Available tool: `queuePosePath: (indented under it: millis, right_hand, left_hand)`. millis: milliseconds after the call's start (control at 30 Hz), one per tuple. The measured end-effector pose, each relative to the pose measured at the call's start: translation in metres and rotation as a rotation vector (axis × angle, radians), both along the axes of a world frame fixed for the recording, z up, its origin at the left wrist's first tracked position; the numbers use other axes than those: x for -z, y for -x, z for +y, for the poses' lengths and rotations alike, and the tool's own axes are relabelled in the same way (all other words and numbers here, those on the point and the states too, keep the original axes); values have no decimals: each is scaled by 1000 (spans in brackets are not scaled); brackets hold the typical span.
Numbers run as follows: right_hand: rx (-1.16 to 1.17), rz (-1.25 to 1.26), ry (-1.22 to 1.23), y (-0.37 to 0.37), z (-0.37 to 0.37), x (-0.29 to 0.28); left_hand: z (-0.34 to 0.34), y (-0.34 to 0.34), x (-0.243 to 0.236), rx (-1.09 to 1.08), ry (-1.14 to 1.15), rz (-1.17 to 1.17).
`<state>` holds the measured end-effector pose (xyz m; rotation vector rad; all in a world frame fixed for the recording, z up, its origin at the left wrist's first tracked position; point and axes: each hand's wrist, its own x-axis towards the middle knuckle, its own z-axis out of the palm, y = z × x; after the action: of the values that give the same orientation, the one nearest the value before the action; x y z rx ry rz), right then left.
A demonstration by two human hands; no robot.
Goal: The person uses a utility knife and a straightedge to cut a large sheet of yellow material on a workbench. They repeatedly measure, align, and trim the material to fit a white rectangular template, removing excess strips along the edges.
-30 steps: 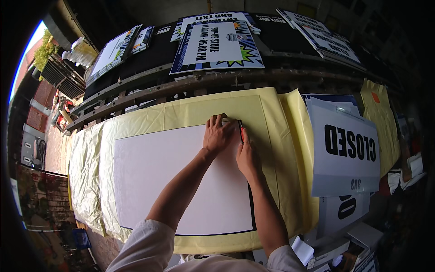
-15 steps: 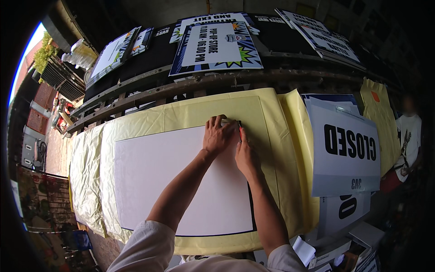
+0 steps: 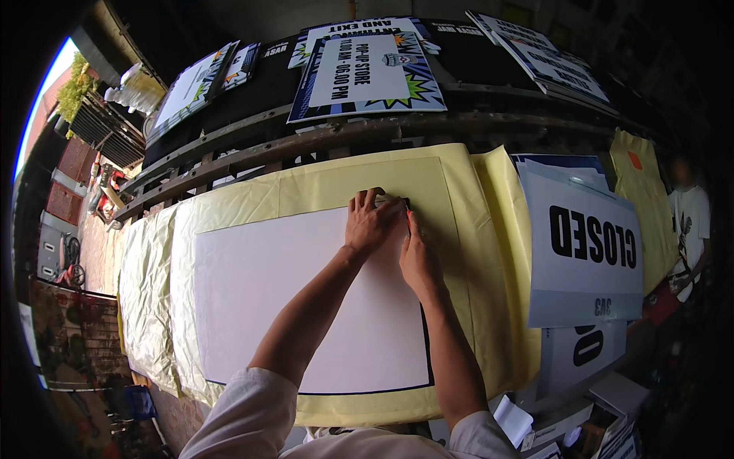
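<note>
A large white sheet (image 3: 290,291) with a thin dark border lies flat on pale yellow paper (image 3: 344,183) that covers the work surface. My left hand (image 3: 368,223) presses down on the sheet's far right corner, fingers spread over the edge. My right hand (image 3: 417,256) rests just beside it along the sheet's right edge, fingers pinching at the corner. Whether it holds a small tool or only the edge is too small to tell. Both forearms reach up from the lower edge in light sleeves.
A white printed sign with large black letters (image 3: 585,252) lies to the right, over other signs (image 3: 581,348). More printed signs (image 3: 367,73) lean on a rack behind. A person in a white shirt (image 3: 688,229) stands at the far right. A railing and street lie to the left.
Both hands stay at the sheet's far right corner with almost no movement. A person in a white shirt has come into view at the far right.
</note>
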<state>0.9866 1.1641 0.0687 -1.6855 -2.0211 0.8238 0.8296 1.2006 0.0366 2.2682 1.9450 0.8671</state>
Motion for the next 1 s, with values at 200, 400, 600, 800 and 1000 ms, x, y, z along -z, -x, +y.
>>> queuePosePath:
  millis: [200,400,600,800,1000]
  right_hand:
    - [-6,-62,67,-5,-9,-6]
    - [-16,-78,47,-14,-24,-12]
    - [-18,-107,76,-23,-48,-14]
    - [-42,-94,-8,-37,-82,-16]
    - [-32,-60,-24,-50,-110,-16]
  left_hand:
    - [0,1,3,-9,-4,3]
    - [2,2,7,-11,-37,23]
    - [1,3,9,-32,26,56]
    - [5,10,16,-11,101,82]
    - [3,6,15,-23,82,83]
